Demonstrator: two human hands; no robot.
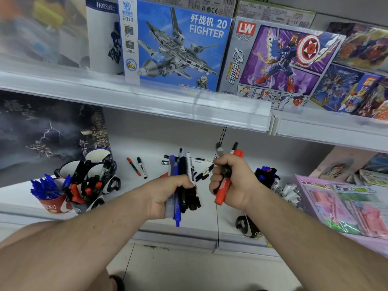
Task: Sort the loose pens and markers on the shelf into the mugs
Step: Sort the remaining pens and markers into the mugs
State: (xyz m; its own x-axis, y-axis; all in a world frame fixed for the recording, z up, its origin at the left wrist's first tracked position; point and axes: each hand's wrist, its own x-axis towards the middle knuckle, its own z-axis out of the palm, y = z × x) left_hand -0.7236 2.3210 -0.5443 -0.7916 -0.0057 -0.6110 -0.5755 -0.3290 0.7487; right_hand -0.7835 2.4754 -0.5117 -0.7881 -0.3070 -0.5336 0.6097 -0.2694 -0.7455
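My left hand (168,193) grips a bundle of blue and black pens and markers (182,164) upright above the white shelf (147,215). My right hand (231,181) holds a red marker (223,193) together with a dark pen and another marker. Loose pens (138,166) lie on the shelf behind my hands. At the left stands a cluster of mugs (94,181): a red mug with blue pens (49,192), one with red markers (84,193), and black-and-white mugs with black markers. A mug of blue-capped markers (266,175) stands to the right.
A black-and-white mug (249,227) sits near the shelf's front edge under my right forearm. White markers (288,191) lie beside pink packaged goods (340,206) at the right. Toy boxes (176,45) fill the upper shelf, whose edge overhangs the work area.
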